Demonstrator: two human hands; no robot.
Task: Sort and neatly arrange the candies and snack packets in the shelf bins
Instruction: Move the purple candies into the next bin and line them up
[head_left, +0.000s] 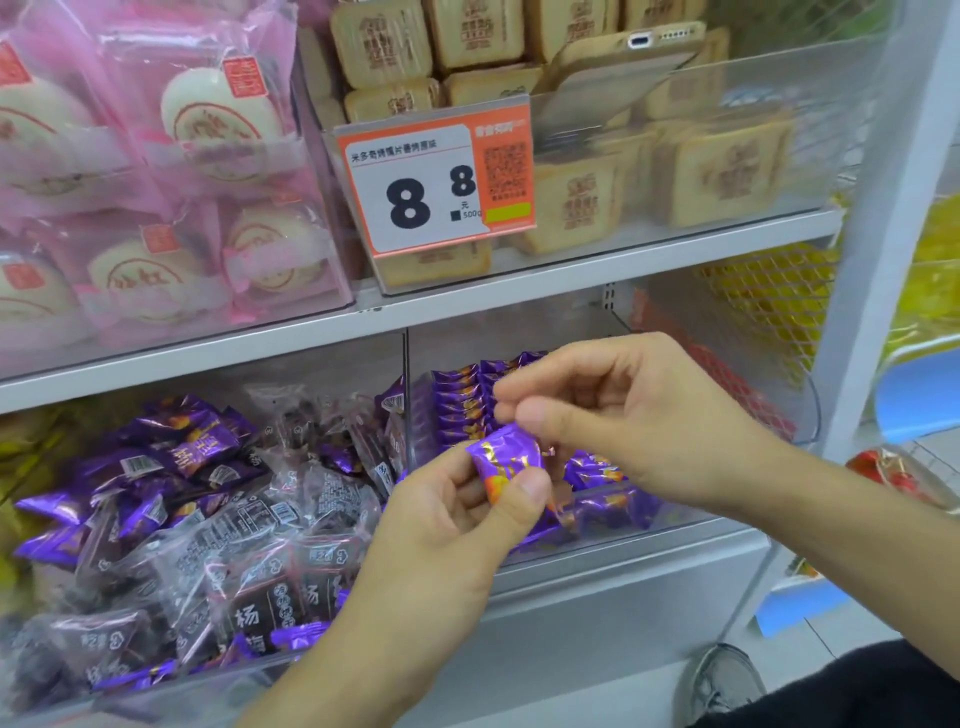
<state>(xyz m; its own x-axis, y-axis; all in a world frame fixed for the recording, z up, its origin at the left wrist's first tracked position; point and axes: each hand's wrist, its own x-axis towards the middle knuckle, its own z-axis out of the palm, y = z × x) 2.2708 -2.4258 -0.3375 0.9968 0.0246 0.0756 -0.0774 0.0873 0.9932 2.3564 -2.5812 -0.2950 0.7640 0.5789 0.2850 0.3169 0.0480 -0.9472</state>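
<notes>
Together, two hands, left (457, 525) and right (618, 410), pinch one purple candy (506, 457) above two bins (623, 525).

we see a purple candy (506, 457) with orange-gold print, purple packets (462, 400) in rows, dark plum packets (270, 597) with white characters, pink-wrapped cakes (156, 156) stamped red, tan biscuits (727, 171), and an orange-and-white price tag (436, 187) with black digits.

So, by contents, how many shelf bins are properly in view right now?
Pink-wrapped round cakes: 1
Square biscuits: 1
Mixed purple and clear packets: 1
Purple packets in rows: 1
Total: 4 bins; yellow packets at the left edge not counted.
</notes>
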